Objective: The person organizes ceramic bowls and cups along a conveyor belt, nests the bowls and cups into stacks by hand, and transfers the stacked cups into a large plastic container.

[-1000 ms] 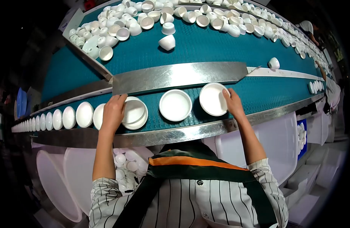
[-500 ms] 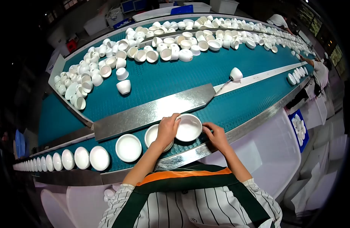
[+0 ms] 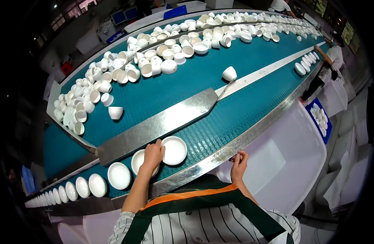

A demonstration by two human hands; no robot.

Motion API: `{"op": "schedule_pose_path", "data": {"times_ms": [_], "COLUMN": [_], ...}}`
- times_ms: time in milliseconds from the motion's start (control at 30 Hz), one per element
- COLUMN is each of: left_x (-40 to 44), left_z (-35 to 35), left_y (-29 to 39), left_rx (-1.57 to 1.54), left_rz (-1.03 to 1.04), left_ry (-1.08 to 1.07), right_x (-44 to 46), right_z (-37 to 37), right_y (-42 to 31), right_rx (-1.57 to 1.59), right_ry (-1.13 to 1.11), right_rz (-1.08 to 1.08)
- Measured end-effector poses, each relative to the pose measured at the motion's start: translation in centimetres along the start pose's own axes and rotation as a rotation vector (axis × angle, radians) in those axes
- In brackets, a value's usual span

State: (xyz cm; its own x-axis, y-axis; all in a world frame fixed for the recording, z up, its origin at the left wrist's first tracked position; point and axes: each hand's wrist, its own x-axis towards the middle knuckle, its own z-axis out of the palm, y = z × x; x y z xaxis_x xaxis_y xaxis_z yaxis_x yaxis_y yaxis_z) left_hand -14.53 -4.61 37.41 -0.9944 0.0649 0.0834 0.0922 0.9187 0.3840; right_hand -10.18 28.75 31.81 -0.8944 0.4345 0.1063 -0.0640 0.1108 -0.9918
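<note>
Touches the left rim of a white bowl (image 3: 175, 151) on the green belt (image 3: 244, 110) with the left hand (image 3: 153, 154); cannot tell if gripping. Curls the right hand (image 3: 239, 163) together, near the shiny metal edge (image 3: 213, 160).

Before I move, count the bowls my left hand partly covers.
2: one bowl at the fingertips of your left hand, a second bowl just left, behind the hand. Any nested underneath would be hidden.

The left forearm (image 3: 139, 188) is slanting toward 1 o'clock, its grip (image 3: 155, 153) bending; the right grip (image 3: 238, 162) is loosely curling, pointing toward 11 o'clock.
</note>
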Motion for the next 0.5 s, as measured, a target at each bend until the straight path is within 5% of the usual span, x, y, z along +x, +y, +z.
{"op": "schedule_pose_path", "data": {"times_ms": [67, 167, 233, 333, 500], "left_x": [-0.1, -0.2, 0.1, -0.4, -1.6], "left_z": [-0.1, -0.7, -1.2, -2.8, -5.4], "left_y": [0.1, 1.0, 1.4, 2.7, 8.5], "left_rx": [0.006, -0.018, -0.024, -0.012, -0.146], "left_rz": [0.007, 0.002, -0.006, -0.014, 0.033], "left_ry": [0.012, -0.003, -0.004, 0.000, 0.325], "right_x": [0.3, -0.3, -1.8, -1.2, 1.1], "right_z": [-0.6, -3.8, -5.3, -5.3, -7.1], "right_y": [2.7, 10.2, 16.4, 14.8, 16.3], "right_rx": [0.053, -0.363, -0.881, -1.032, -1.017], "right_ry": [0.109, 0.115, -0.153, -0.577, -0.528], "right_rz": [-0.001, 0.138, -0.007, 0.394, 0.512]}}
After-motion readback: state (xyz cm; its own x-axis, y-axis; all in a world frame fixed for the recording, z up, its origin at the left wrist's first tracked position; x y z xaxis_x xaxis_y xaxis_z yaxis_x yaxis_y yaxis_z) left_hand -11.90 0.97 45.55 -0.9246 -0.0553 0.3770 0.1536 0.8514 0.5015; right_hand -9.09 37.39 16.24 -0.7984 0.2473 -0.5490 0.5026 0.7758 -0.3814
